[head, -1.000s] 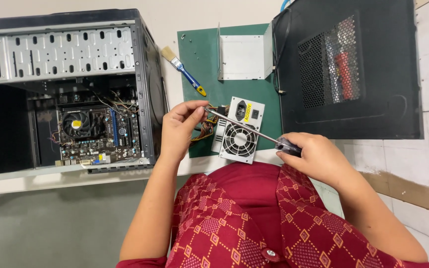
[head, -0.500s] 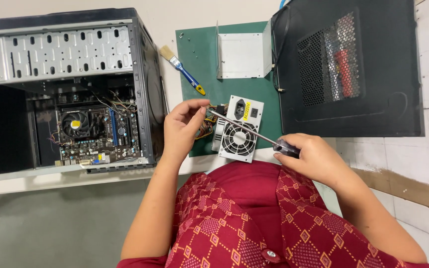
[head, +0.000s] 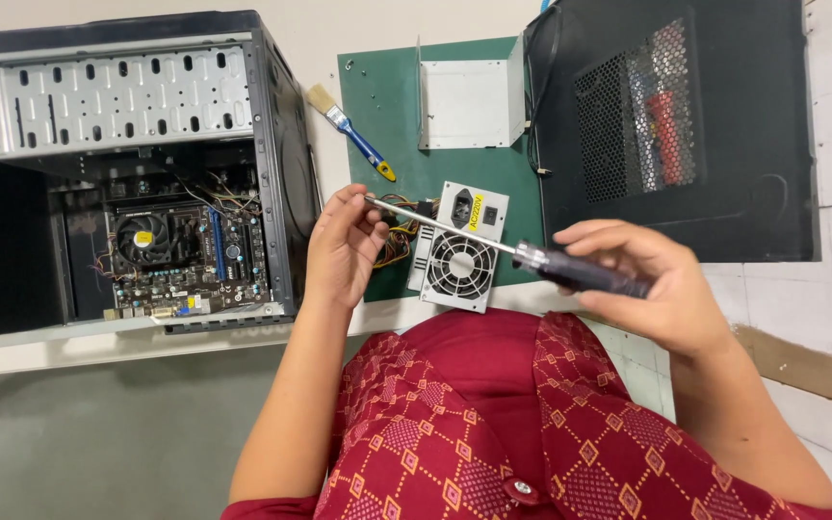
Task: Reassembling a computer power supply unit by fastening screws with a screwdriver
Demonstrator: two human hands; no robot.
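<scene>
**Screwdriver held at both ends above the power supply**

The left hand (head: 344, 248) pinches the metal tip of the screwdriver (head: 493, 241) between thumb and fingertips; the right hand (head: 642, 284) wraps closed round its dark handle. The shaft spans the gap, passing over the grey power supply (head: 459, 252) with its round fan, which sits on the green mat (head: 387, 106) beside the open computer case (head: 127, 173). A small brush (head: 351, 130) lies further back. Risk, as I judge it — the tip could slip from the pinch and jab the fan grille or the loose wires.
</scene>
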